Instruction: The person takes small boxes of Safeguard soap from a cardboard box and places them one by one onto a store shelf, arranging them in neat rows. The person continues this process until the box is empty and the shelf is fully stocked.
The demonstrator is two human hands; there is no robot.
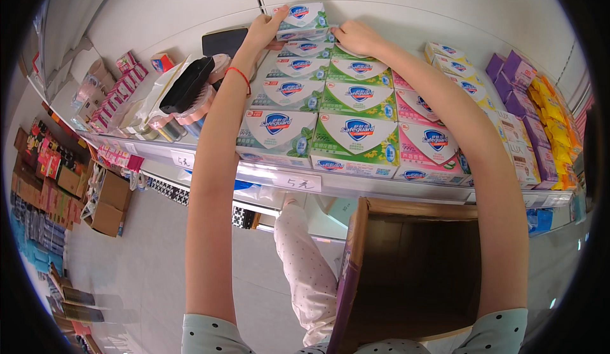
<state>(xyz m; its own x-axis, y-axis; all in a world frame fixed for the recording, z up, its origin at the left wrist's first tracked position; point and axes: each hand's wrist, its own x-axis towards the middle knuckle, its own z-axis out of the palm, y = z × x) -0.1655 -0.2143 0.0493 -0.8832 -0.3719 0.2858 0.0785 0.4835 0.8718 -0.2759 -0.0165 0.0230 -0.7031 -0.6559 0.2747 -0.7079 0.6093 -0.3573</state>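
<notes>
Both my hands reach to the back of a white shop shelf. At the back of the leftmost soap row, my left hand (pixel 265 34) grips the left end of a white and pale-green Safeguard soap box (pixel 305 19), its thumb on top. My right hand (pixel 358 38) has curled fingers at the right edge of the boxes just under that one; whether they grip is hidden. Below run rows of mint-leaf Safeguard boxes (pixel 279 128), green Safeguard boxes (pixel 356 132) and pink Safeguard boxes (pixel 427 142). My right forearm partly covers the pink row.
An open cardboard box (pixel 350 268) stands below the shelf edge, between my forearms. Brushes (pixel 188 85) and small pink boxes (pixel 116 92) lie left of the soap. LUX boxes (pixel 522 156), purple boxes (pixel 538 144) and yellow packets (pixel 555 120) line the right. Price tags (pixel 298 182) front the shelf.
</notes>
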